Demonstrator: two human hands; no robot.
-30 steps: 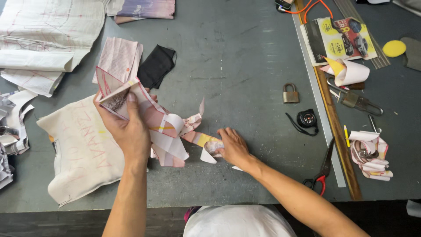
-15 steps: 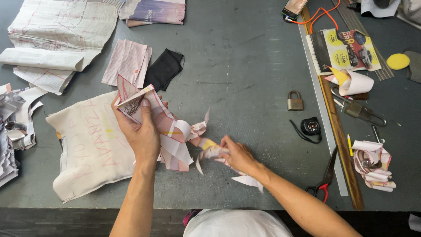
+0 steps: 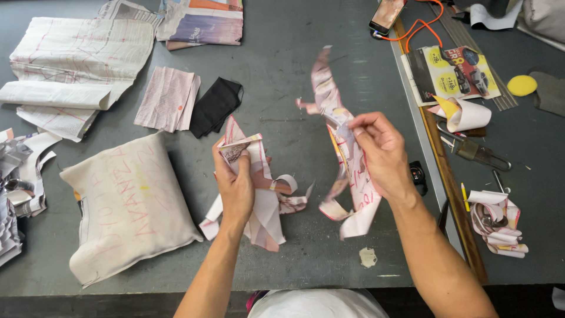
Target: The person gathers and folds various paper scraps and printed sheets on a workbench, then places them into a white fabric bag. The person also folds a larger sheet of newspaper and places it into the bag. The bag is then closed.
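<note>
Grey table (image 3: pixel 306 35), left hand (image 3: pixel 235 185) clamped on scrap bundle (image 3: pixel 262 200), right hand (image 3: pixel 379 147) pinching long strip (image 3: pixel 344 153); best kept taut, lifted clear of bundle.

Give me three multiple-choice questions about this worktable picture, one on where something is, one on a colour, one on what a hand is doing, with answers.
1. Where does the black cloth lie?
A. right of the pale folded cloth
B. on the cushion
C. under the phone

2. What colour is the round disc at the right?
A. red
B. yellow
C. blue

3. What is the right hand doing?
A. lying flat on the table
B. holding a long paper strip up
C. gripping scissors

Answers:
1 A: the two lie side by side above the cushion.
2 B: it is plainly yellow.
3 B: its fingers pinch the strip, which hangs above the table, while the left hand grips a paper bundle.
</note>
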